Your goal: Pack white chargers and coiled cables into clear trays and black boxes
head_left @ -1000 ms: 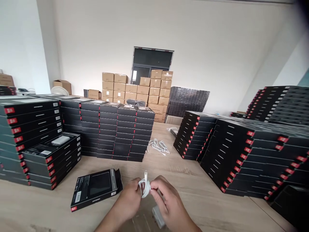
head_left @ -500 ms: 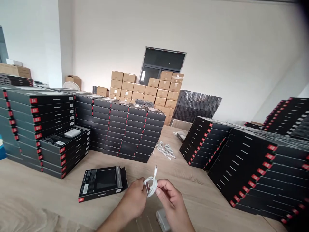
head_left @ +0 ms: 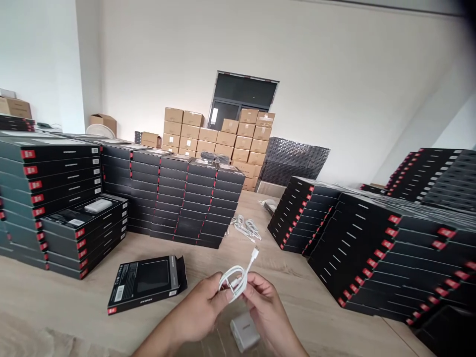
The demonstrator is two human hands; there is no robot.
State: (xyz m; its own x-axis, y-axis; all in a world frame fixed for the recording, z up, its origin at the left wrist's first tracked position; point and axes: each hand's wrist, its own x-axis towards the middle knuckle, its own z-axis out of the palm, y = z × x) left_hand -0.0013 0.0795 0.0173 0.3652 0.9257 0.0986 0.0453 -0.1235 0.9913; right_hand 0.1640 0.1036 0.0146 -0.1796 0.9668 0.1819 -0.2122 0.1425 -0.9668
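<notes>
A coiled white cable [head_left: 234, 278] is held between my two hands, low in the middle of the view, its plug end pointing up and to the right. My left hand [head_left: 208, 297] pinches the left side of the coil, thumb in front. On the coil's right side, my right hand [head_left: 262, 295] grips with thumb and fingers. A white adapter block [head_left: 245, 331] lies on the table just below my hands, partly covered by the right one. To the left, a black box [head_left: 147, 282] lies flat with its right end flap open.
Stacks of black boxes stand at the left [head_left: 63, 188], across the middle [head_left: 186, 203] and at the right [head_left: 357, 248]. More white cables [head_left: 246, 228] lie on the wooden table [head_left: 208, 255] beyond my hands. Another white block [head_left: 98, 205] sits on a low box stack.
The coil has turned and its plug now tilts right. My left thumb has come in front of it. The view has shifted slightly right, and more of the white adapter block shows.
</notes>
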